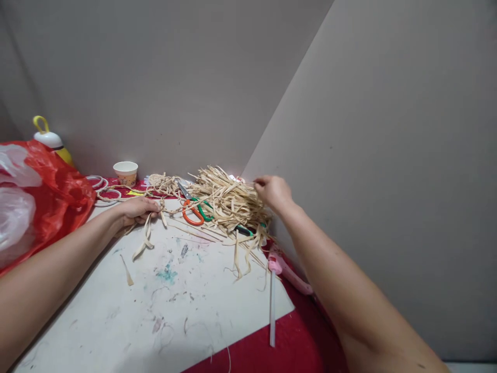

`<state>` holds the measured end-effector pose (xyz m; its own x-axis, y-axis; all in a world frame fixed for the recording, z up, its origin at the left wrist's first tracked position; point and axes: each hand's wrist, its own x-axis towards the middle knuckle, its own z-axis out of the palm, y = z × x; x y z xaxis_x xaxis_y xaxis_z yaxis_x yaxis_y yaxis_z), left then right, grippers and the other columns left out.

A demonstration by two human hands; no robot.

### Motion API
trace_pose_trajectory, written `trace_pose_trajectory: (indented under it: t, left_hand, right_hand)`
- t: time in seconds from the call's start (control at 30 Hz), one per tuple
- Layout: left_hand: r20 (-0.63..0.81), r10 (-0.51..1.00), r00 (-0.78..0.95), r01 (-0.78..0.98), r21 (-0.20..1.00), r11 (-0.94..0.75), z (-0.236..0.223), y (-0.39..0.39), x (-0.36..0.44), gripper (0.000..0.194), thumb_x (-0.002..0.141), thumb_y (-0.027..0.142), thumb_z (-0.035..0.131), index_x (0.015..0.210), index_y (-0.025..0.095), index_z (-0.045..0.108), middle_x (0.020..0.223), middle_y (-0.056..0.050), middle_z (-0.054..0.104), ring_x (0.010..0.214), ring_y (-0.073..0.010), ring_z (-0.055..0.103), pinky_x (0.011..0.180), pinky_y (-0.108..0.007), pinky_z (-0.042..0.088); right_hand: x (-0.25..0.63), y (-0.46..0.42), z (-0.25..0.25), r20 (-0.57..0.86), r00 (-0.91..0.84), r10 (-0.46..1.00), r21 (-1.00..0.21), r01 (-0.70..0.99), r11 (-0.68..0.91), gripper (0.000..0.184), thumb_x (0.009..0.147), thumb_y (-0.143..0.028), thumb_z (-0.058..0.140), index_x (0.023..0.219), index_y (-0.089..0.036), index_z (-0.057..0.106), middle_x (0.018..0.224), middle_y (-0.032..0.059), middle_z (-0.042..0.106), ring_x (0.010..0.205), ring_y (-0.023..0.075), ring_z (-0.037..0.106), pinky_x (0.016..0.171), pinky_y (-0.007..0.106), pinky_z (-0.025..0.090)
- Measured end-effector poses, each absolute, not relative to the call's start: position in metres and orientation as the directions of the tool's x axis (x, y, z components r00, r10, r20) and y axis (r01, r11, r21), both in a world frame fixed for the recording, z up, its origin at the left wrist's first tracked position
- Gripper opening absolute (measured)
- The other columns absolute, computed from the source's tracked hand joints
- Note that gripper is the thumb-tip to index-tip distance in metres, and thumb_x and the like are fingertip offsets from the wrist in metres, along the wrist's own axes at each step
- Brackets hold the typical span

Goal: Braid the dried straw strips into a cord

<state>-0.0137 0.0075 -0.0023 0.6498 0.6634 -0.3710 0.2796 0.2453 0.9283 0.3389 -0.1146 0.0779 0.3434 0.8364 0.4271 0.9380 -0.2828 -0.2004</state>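
My left hand (pixel 140 210) is closed on dry, pale raffia strips (pixel 146 235) near the back left of the white board. Loose ends hang below its fingers, and a thin twisted cord (pixel 176 210) runs from it to the right. A big heap of raffia (pixel 229 199) lies against the wall. At the heap's upper right, my right hand (pixel 274 191) is pinched on a thin strand (pixel 250 183), its far part lost among the other strips. Scissors with orange and green handles (pixel 193 212) lie at the heap's left side, partly under strips.
A paint-stained white board (pixel 163 300) lies on a red cloth (pixel 248 355). Right of the heap is a pink glue gun (pixel 289 272) with a clear glue stick (pixel 272 316). A paper cup (pixel 126 175), white rings (pixel 108 198), a red plastic bag (pixel 58 191) and a yellow-white bottle (pixel 50 140) stand left.
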Motion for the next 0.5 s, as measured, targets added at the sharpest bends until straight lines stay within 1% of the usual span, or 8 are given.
trace_pose_trajectory:
  t: [0.03, 0.07, 0.13, 0.17, 0.33, 0.43, 0.5]
  left_hand:
    - [-0.372, 0.661, 0.652, 0.285, 0.928, 0.240, -0.002, 0.007, -0.014, 0.019, 0.063, 0.026, 0.069, 0.061, 0.013, 0.055, 0.048, 0.002, 0.047, 0.034, 0.0003, 0.018, 0.037, -0.018, 0.006]
    - [-0.374, 0.658, 0.653, 0.292, 0.927, 0.237, -0.002, 0.007, -0.013, 0.018, 0.062, 0.026, 0.069, 0.061, 0.013, 0.056, 0.048, 0.002, 0.048, 0.034, 0.0002, 0.018, 0.037, -0.018, 0.006]
    - [-0.379, 0.657, 0.652, 0.302, 0.924, 0.233, -0.002, 0.007, -0.013, 0.017, 0.062, 0.025, 0.068, 0.061, 0.013, 0.057, 0.048, 0.002, 0.048, 0.034, 0.0000, 0.018, 0.037, -0.019, 0.005]
    - [-0.379, 0.659, 0.649, 0.306, 0.924, 0.230, -0.002, 0.007, -0.013, 0.017, 0.062, 0.025, 0.068, 0.060, 0.013, 0.057, 0.048, 0.002, 0.048, 0.034, 0.0000, 0.018, 0.038, -0.019, 0.005]
    - [-0.373, 0.674, 0.637, 0.327, 0.923, 0.202, -0.001, 0.006, -0.012, 0.017, 0.062, 0.026, 0.068, 0.059, 0.013, 0.057, 0.048, 0.002, 0.048, 0.034, -0.0004, 0.019, 0.038, -0.019, 0.006]
    - [-0.370, 0.681, 0.631, 0.353, 0.920, 0.172, -0.001, 0.006, -0.010, 0.019, 0.063, 0.027, 0.067, 0.055, 0.013, 0.057, 0.048, 0.002, 0.047, 0.033, -0.0011, 0.022, 0.037, -0.019, 0.007]
    - [-0.364, 0.688, 0.628, 0.360, 0.919, 0.158, -0.002, 0.006, -0.010, 0.021, 0.064, 0.028, 0.067, 0.053, 0.013, 0.057, 0.047, 0.002, 0.046, 0.033, -0.0015, 0.023, 0.037, -0.020, 0.008]
  right_hand:
    - [0.342, -0.117, 0.083, 0.496, 0.368, 0.787, -0.267, 0.927, -0.265, 0.031, 0.076, -0.023, 0.049, 0.094, -0.015, 0.072, 0.093, 0.0128, 0.071, 0.082, 0.0239, 0.065, 0.071, 0.032, 0.048]
    - [0.345, -0.120, 0.087, 0.555, 0.381, 0.740, -0.342, 0.915, -0.215, 0.033, 0.075, -0.021, 0.047, 0.097, -0.013, 0.071, 0.095, 0.0130, 0.070, 0.081, 0.0229, 0.066, 0.072, 0.033, 0.049]
    - [0.347, -0.126, 0.093, 0.629, 0.396, 0.669, -0.471, 0.879, -0.077, 0.038, 0.074, -0.019, 0.043, 0.103, -0.011, 0.067, 0.098, 0.0124, 0.070, 0.076, 0.0200, 0.066, 0.068, 0.032, 0.052]
    - [0.347, -0.129, 0.094, 0.648, 0.402, 0.647, -0.513, 0.858, -0.019, 0.039, 0.074, -0.019, 0.042, 0.104, -0.010, 0.066, 0.099, 0.0121, 0.069, 0.074, 0.0189, 0.066, 0.065, 0.031, 0.052]
    - [0.334, -0.139, 0.095, 0.691, 0.427, 0.583, -0.600, 0.789, 0.132, 0.037, 0.075, -0.022, 0.044, 0.105, -0.013, 0.064, 0.103, 0.0115, 0.068, 0.076, 0.0160, 0.066, 0.052, 0.024, 0.050]
    - [0.326, -0.139, 0.099, 0.683, 0.513, 0.520, -0.697, 0.670, 0.254, 0.036, 0.077, -0.029, 0.047, 0.106, -0.013, 0.061, 0.101, 0.0114, 0.067, 0.071, 0.0137, 0.064, 0.045, 0.020, 0.045]
    - [0.323, -0.137, 0.102, 0.638, 0.559, 0.530, -0.760, 0.566, 0.319, 0.035, 0.075, -0.031, 0.052, 0.104, -0.013, 0.061, 0.092, 0.0094, 0.067, 0.062, 0.0108, 0.060, 0.044, 0.020, 0.043]
